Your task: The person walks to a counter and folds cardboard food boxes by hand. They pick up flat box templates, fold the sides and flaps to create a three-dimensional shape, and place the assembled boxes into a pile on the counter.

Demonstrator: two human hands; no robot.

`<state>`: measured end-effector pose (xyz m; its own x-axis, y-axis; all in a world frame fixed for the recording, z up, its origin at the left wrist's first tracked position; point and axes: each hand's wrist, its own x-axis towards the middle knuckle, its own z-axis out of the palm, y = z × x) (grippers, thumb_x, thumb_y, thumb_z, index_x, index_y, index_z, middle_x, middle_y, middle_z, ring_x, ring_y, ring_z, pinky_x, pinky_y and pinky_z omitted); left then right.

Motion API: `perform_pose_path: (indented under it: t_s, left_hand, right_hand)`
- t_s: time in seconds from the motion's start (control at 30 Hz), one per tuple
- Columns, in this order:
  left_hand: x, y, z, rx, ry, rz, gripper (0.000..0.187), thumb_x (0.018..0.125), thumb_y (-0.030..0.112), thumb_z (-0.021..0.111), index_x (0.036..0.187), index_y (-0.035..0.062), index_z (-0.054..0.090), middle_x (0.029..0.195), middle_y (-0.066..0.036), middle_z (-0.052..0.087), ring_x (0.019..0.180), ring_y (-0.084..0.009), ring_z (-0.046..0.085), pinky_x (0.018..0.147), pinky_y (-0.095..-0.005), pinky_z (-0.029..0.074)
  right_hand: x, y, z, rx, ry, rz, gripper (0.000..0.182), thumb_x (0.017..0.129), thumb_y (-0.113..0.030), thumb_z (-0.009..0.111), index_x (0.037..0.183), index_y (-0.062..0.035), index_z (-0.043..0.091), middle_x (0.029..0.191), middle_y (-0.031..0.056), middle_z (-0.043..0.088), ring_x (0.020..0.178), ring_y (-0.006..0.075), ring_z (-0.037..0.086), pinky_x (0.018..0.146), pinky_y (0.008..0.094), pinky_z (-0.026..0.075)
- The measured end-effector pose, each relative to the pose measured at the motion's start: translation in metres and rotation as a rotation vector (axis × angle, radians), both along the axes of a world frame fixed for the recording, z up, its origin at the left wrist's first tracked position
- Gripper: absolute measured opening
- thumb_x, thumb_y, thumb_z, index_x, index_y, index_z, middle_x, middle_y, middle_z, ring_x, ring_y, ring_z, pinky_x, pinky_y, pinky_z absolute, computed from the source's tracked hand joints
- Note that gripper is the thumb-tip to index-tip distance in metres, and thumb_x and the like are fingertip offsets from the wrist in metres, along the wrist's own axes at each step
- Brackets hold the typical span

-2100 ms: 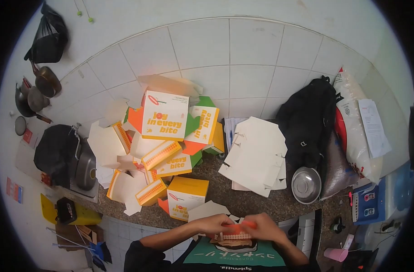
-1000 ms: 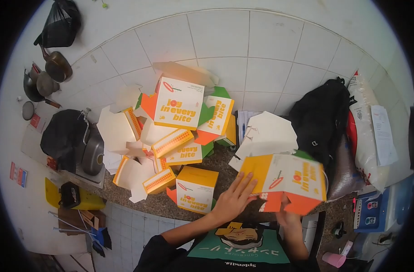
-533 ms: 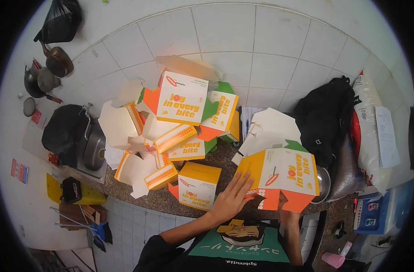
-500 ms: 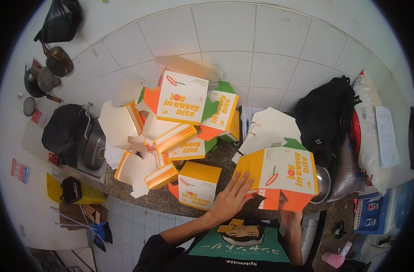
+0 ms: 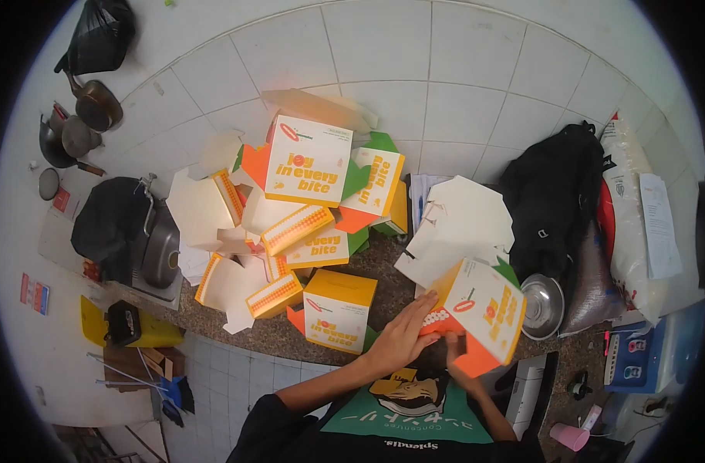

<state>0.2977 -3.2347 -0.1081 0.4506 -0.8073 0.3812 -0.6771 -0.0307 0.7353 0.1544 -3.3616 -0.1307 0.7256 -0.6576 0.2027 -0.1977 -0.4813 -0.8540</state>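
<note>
I hold a partly folded cardboard food box (image 5: 487, 312), white with yellow "joy in every bite" lettering, at the counter's front edge. My left hand (image 5: 403, 336) has its fingers closed against the box's left side, near the yellow panel and dotted orange edge. My right hand (image 5: 457, 363) grips the lower side by the hanging orange flap, its fingers partly hidden. A green flap sticks out at the box's upper right. Behind it lie white unfolded box blanks (image 5: 460, 224). Left of my hands stands another food box (image 5: 337, 312) with its yellow side up.
Several more boxes are piled against the tiled wall, one on top (image 5: 310, 162). A steel bowl (image 5: 543, 307), a black backpack (image 5: 553, 201) and a white sack (image 5: 630, 216) stand on the right. At the left is a sink (image 5: 161, 251); a pink cup (image 5: 570, 436) sits lower right.
The held box has turned and tilted, with its yellow panel now folded down from view. My right hand has shifted left into clearer view, and more of the steel bowl shows.
</note>
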Motion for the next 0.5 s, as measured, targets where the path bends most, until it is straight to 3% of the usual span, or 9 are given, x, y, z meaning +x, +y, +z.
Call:
perform_pose_path:
  t_s: [0.07,0.13,0.23,0.3,0.37,0.4,0.47,0.5]
  left_hand:
    - [-0.005,-0.001,-0.001,-0.019,0.117,0.000,0.068,0.093,0.011,0.068,0.149,-0.0081,0.034,0.147,-0.027,0.048,0.133,-0.0460,0.050,0.110,-0.0461,0.044]
    - [-0.010,0.002,-0.007,-0.080,0.257,0.086,0.062,0.097,0.006,0.054,0.152,-0.0074,0.029,0.149,-0.030,0.044,0.131,-0.0482,0.051,0.110,-0.0461,0.042]
    - [-0.011,0.008,0.000,0.036,0.393,0.008,0.062,0.098,0.009,0.054,0.153,-0.0051,0.028,0.155,-0.029,0.036,0.143,-0.0420,0.040,0.117,-0.0447,0.033]
    - [-0.007,0.006,-0.017,-0.001,0.439,0.022,0.061,0.101,0.013,0.052,0.155,-0.0031,0.027,0.154,-0.027,0.038,0.141,-0.0406,0.043,0.116,-0.0444,0.036]
    - [0.002,0.005,-0.042,-0.043,0.484,0.045,0.060,0.104,0.018,0.049,0.156,-0.0011,0.026,0.153,-0.024,0.041,0.139,-0.0392,0.045,0.114,-0.0441,0.038]
    - [0.008,0.006,-0.055,-0.051,0.584,0.074,0.055,0.107,0.022,0.045,0.155,0.0015,0.029,0.147,-0.021,0.046,0.130,-0.0366,0.053,0.107,-0.0442,0.045]
    - [0.018,0.015,-0.064,-0.025,0.881,0.074,0.052,0.110,0.035,0.036,0.154,0.0069,0.035,0.136,-0.016,0.057,0.111,-0.0303,0.064,0.090,-0.0423,0.055]
    - [0.024,0.022,-0.066,0.012,1.074,0.062,0.054,0.111,0.043,0.032,0.153,0.0097,0.039,0.130,-0.013,0.061,0.102,-0.0265,0.067,0.080,-0.0405,0.058]
  right_hand:
    - [0.007,0.007,0.005,0.263,-0.012,0.071,0.019,0.096,-0.011,0.069,0.111,0.0002,0.066,0.100,0.0121,0.070,0.088,0.0264,0.067,0.078,0.0380,0.052]
    - [0.006,-0.004,-0.009,0.265,-0.001,0.188,0.021,0.095,-0.008,0.070,0.113,0.0006,0.065,0.102,0.0117,0.069,0.088,0.0244,0.067,0.078,0.0363,0.053]
    - [0.016,-0.020,-0.007,0.320,-0.108,0.435,0.027,0.095,-0.012,0.070,0.118,-0.0006,0.065,0.109,0.0116,0.069,0.096,0.0246,0.067,0.084,0.0366,0.052]
    - [0.015,-0.042,0.045,0.354,0.198,0.494,0.033,0.095,-0.019,0.071,0.123,-0.0038,0.065,0.119,0.0126,0.069,0.108,0.0291,0.066,0.093,0.0397,0.051]
    - [0.013,-0.062,0.091,0.170,0.206,0.802,0.050,0.088,-0.036,0.078,0.128,-0.0085,0.065,0.128,0.0128,0.066,0.125,0.0352,0.058,0.105,0.0457,0.045]
    - [0.004,-0.069,0.115,0.167,0.209,0.807,0.050,0.088,-0.036,0.078,0.128,-0.0085,0.065,0.128,0.0128,0.066,0.125,0.0352,0.058,0.105,0.0457,0.045]
    - [-0.011,-0.081,0.150,-0.343,0.434,0.780,0.068,0.077,-0.047,0.085,0.132,-0.0131,0.064,0.132,0.0135,0.064,0.136,0.0392,0.048,0.114,0.0505,0.038]
    - [-0.015,-0.086,0.155,-0.347,0.436,0.787,0.068,0.077,-0.047,0.085,0.132,-0.0131,0.064,0.132,0.0135,0.064,0.136,0.0392,0.048,0.114,0.0505,0.038]
